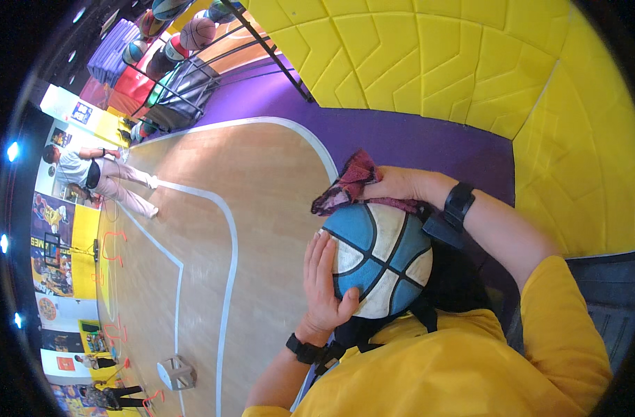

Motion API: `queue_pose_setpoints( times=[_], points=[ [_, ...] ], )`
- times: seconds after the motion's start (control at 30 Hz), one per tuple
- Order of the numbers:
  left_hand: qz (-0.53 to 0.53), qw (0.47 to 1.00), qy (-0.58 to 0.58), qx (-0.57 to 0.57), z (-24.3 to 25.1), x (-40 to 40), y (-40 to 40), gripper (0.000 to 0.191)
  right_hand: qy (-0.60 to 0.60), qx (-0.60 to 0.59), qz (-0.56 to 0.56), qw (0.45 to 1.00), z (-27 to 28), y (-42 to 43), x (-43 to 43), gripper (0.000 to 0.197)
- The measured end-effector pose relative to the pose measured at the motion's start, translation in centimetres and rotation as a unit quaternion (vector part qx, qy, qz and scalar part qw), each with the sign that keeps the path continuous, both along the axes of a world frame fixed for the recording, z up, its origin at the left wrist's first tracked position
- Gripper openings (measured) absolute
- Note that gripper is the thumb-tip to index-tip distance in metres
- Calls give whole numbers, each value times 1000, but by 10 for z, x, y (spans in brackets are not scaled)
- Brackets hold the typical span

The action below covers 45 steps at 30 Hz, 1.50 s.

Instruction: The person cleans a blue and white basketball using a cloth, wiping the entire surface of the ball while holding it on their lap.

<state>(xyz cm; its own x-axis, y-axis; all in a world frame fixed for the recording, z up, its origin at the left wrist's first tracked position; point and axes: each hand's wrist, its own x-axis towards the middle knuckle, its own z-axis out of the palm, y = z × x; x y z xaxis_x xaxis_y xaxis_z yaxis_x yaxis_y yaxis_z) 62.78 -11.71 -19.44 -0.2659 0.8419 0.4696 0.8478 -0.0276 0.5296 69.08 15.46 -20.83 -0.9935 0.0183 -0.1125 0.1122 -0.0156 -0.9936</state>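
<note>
A blue and white basketball [382,260] with black seams rests close against the front of my body. My left hand [328,281] lies against its side, fingers extended on one face and thumb on another, gripping it. My right hand [395,182] holds a crumpled dark red and pink cloth [356,180] at the ball's opposite side. Part of the cloth runs between that hand and the ball; whether it touches the ball is hard to tell. Both wrists wear black straps. The underside of the ball is hidden.
Yellow padded wall panels [427,62] stand close on my right, beside purple flooring [416,140]. A metal rack [275,52] holds several balls. A wooden court with white lines [270,208] spreads ahead. A person in a white shirt [93,169], others farther off, and a small stool [176,372] are there.
</note>
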Motion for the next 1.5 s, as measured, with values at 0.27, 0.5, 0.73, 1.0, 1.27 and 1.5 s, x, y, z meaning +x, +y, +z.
queue_pose_setpoints(
  times=[0.27,0.5,0.73,1.0,1.27,1.5],
  points=[
    [-4,996,-81,27,-10,-8,-9,71,30,-66,-169,983,-15,-17,52,41],
    [9,984,-174,28,-10,-24,-16,66,162,-16,-262,951,-8,-58,95,47],
    [1,978,-207,31,0,-42,-17,69,334,439,-192,812,38,-82,79,54],
    [45,907,-418,22,-30,-53,-44,64,318,460,-136,818,62,-104,53,68],
    [2,940,-338,44,2,-73,-35,57,123,108,-238,958,28,-85,47,49],
    [21,930,-364,58,-5,-81,-52,57,7,62,-180,982,40,-78,33,50]
  ],
)
